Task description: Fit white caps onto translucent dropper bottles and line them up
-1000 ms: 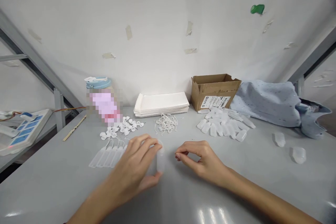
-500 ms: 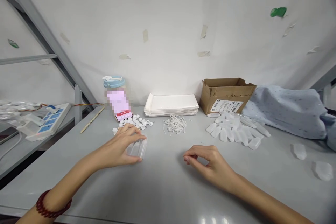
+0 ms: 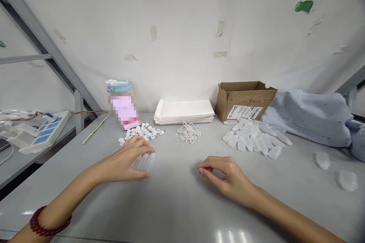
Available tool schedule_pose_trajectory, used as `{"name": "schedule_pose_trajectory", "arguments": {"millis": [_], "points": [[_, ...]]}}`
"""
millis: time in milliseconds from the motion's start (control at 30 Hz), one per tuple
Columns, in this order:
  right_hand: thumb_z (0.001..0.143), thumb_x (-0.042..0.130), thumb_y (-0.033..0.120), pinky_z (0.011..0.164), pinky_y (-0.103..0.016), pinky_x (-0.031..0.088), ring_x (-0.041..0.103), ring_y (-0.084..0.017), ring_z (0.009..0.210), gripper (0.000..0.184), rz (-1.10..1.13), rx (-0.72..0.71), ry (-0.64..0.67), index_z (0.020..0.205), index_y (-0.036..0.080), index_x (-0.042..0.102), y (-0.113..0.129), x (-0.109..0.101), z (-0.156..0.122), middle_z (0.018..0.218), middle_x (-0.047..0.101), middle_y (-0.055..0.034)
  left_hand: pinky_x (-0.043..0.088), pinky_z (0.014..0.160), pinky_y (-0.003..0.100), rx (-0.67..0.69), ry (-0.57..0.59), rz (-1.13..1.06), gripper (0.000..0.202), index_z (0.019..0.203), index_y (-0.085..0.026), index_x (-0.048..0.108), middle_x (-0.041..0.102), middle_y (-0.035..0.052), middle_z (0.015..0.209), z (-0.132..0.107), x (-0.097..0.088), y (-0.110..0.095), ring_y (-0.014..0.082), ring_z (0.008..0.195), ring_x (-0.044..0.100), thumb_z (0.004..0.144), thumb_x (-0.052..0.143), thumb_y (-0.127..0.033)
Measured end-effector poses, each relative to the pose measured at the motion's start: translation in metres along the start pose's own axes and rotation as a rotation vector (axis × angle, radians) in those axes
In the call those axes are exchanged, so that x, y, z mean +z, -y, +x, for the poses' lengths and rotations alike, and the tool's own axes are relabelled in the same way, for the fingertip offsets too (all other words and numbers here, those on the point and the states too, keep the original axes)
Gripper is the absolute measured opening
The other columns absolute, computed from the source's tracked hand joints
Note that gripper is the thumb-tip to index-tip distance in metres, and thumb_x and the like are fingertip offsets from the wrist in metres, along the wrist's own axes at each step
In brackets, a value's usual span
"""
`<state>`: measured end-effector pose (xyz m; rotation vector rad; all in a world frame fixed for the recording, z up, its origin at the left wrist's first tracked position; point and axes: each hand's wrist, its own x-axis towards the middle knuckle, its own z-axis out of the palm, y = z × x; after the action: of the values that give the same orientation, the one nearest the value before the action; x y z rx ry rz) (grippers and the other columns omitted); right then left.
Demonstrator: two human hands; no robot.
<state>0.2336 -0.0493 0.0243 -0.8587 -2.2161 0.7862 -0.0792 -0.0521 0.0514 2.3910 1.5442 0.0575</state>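
Note:
My left hand point(image 3: 128, 159) spans a row of clear plastic tubes point(image 3: 145, 162) lying side by side on the grey table, thumb at the near end and fingers at the far end. Part of the row is hidden under the palm. Just beyond these fingers is a heap of small white caps point(image 3: 146, 132). To the right, my right hand point(image 3: 225, 174) rests near the table surface with thumb and fingertips pressed together; whatever may be between them is hidden. A tangle of thin white cords point(image 3: 188, 133) lies beyond and between the two hands.
At the back stand a phone point(image 3: 124, 111) against a blue-lidded cup point(image 3: 118, 85), a stack of white envelopes point(image 3: 184, 111) and an open cardboard box point(image 3: 245, 100). Frosted plastic pieces point(image 3: 251, 136) pile before the box. Pale blue cloth point(image 3: 308, 117) lies right, a wooden stick point(image 3: 95, 129) left.
The view has shifted slightly, so most things sit a little further left and higher. My left hand keeps its hold on the tubes, and my right hand stays in the same pinched pose.

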Motion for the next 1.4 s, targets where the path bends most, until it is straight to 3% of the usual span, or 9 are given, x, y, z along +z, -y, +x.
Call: {"name": "schedule_pose_trajectory", "arguments": {"millis": [200,500,1067,1400], "points": [[0.086,0.05,0.015,0.056,-0.021,0.046,0.061,-0.012,0.062,0.019,-0.006,-0.009,-0.013,0.081,0.016,0.068,0.001,-0.001,0.0,0.072,0.069,-0.0031,0.039,0.09,0.035,0.019,-0.035,-0.001,0.047,0.112,-0.029,0.061,0.054,0.0038,0.111,-0.002,0.002,0.001,0.0258,0.107,0.044,0.069,0.066,-0.047],[0.088,0.048,0.017,0.055,-0.02,0.045,0.06,-0.011,0.062,0.02,-0.028,-0.04,-0.016,0.081,0.019,0.067,-0.007,0.002,-0.001,0.07,0.067,-0.0004,0.038,0.092,0.038,-0.012,-0.025,0.003,0.044,0.111,-0.025,0.059,0.053,0.0056,0.11,-0.004,0.0,-0.003,0.0264,0.107,0.043,0.069,0.067,-0.038],[0.09,0.049,0.024,0.052,-0.022,0.047,0.062,-0.013,0.062,0.019,-0.102,-0.043,-0.094,0.081,0.022,0.065,-0.016,-0.015,0.001,0.07,0.066,-0.0009,0.036,0.093,0.04,-0.019,-0.009,-0.061,0.053,0.116,-0.024,0.055,0.05,0.0059,0.107,-0.005,0.002,-0.004,0.0265,0.106,0.041,0.067,0.069,-0.037],[0.09,0.048,0.022,0.051,-0.023,0.048,0.062,-0.014,0.06,0.019,-0.091,-0.062,-0.1,0.08,0.021,0.065,-0.012,-0.015,0.001,0.069,0.066,-0.0015,0.039,0.09,0.038,-0.013,-0.044,-0.069,0.043,0.108,-0.024,0.059,0.053,0.0055,0.105,-0.008,0.001,-0.005,0.0262,0.105,0.042,0.067,0.068,-0.034]]}}
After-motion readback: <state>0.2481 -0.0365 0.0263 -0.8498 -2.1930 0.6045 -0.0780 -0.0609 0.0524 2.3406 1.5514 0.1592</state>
